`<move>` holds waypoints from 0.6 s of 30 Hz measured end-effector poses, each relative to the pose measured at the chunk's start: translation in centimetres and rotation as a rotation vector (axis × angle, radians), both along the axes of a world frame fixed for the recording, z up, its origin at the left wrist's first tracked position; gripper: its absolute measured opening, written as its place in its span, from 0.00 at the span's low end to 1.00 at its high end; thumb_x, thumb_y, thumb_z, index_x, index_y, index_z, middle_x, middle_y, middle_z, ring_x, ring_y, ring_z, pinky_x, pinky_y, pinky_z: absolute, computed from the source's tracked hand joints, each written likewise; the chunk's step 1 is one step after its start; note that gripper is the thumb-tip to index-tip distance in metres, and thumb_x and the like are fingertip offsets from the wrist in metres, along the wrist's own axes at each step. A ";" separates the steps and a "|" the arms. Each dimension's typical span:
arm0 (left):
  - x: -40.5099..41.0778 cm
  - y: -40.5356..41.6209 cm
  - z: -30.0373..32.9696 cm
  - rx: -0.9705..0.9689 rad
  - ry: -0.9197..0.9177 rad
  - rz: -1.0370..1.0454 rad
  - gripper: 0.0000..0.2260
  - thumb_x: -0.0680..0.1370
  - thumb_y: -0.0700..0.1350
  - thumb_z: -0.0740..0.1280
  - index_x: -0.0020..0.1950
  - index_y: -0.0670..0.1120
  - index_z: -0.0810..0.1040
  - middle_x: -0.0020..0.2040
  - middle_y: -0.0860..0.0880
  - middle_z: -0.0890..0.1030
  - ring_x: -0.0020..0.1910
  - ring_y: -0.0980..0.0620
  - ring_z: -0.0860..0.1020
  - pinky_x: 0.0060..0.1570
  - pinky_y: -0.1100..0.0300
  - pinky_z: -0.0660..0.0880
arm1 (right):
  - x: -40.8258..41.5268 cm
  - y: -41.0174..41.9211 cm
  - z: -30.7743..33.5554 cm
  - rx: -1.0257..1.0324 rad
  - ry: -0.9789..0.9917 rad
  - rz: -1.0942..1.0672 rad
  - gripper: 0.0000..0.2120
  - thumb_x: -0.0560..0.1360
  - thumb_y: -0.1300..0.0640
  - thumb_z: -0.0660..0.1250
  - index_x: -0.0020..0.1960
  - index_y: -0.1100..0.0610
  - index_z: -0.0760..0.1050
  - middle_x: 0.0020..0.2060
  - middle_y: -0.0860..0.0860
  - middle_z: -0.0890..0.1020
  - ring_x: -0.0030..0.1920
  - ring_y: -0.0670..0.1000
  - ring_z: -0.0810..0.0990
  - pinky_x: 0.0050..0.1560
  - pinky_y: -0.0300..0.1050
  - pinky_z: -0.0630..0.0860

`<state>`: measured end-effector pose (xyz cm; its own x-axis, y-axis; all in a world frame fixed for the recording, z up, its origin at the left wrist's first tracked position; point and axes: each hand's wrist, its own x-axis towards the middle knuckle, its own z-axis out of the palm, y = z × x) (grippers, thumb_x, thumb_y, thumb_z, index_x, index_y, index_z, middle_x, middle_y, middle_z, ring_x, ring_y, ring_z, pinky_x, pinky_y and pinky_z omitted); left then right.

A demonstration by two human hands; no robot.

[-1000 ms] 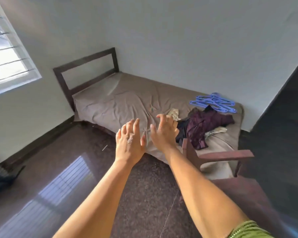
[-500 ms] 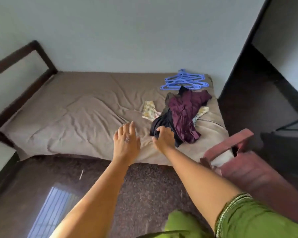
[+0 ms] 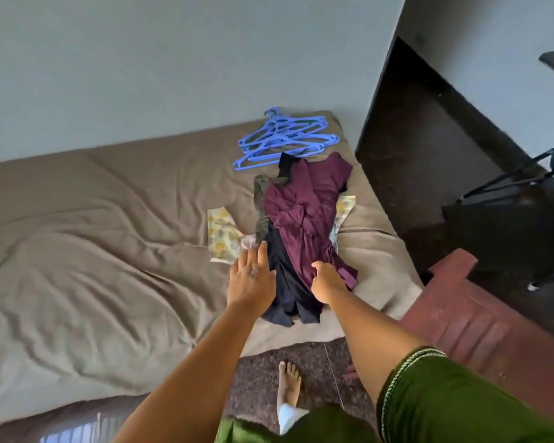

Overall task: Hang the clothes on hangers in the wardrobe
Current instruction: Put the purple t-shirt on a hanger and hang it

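Bed [image 3: 93, 251]: fills the left and centre, under a wrinkled grey-brown sheet; its far side runs along the wall.
Floral cloth [image 3: 221, 233]: pale yellow print, flat on the sheet just left of the pile.
Left hand [image 3: 251, 278]: fingers straight and together, palm down, over the left edge of the navy garment; fingertips near the floral cloth. It holds nothing.
Navy garment [image 3: 283, 282]: dark, lying lengthwise at the near end of the pile, between the two hands.
Maroon garment [image 3: 304, 212]: crumpled on top of the pile, partly over the navy one.
Right hand [image 3: 327, 278]: fingers curled down onto the near end of the maroon garment, gripping its cloth.
Blue hangers [image 3: 285, 142]: several in a loose heap on the far right corner of the bed, just beyond the pile.
Chair [image 3: 480, 314]: reddish-brown, near right, beside the bed.
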<state>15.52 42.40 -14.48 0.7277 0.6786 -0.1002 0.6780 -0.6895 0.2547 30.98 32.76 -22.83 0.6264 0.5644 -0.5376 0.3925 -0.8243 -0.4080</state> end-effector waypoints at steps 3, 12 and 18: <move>3.6 4.0 -1.5 -0.036 0.002 -0.010 0.28 0.81 0.50 0.59 0.77 0.44 0.54 0.72 0.45 0.64 0.71 0.44 0.61 0.70 0.50 0.61 | 1.6 3.4 -2.6 -0.015 0.071 0.091 0.29 0.78 0.67 0.56 0.75 0.48 0.60 0.75 0.56 0.58 0.70 0.58 0.67 0.68 0.49 0.67; 9.4 9.9 -6.0 -0.117 0.010 -0.080 0.29 0.78 0.52 0.64 0.75 0.45 0.57 0.69 0.47 0.66 0.69 0.45 0.63 0.69 0.48 0.64 | 5.2 8.2 -8.5 -0.162 0.214 -0.243 0.20 0.78 0.61 0.59 0.68 0.49 0.74 0.70 0.57 0.69 0.67 0.57 0.71 0.67 0.46 0.69; 9.8 12.1 -4.8 -0.488 -0.022 0.129 0.24 0.79 0.52 0.64 0.71 0.44 0.63 0.66 0.45 0.70 0.67 0.43 0.67 0.65 0.47 0.68 | 5.0 12.5 -2.3 0.075 0.170 -0.704 0.08 0.73 0.61 0.67 0.52 0.56 0.76 0.53 0.56 0.82 0.54 0.57 0.80 0.55 0.44 0.75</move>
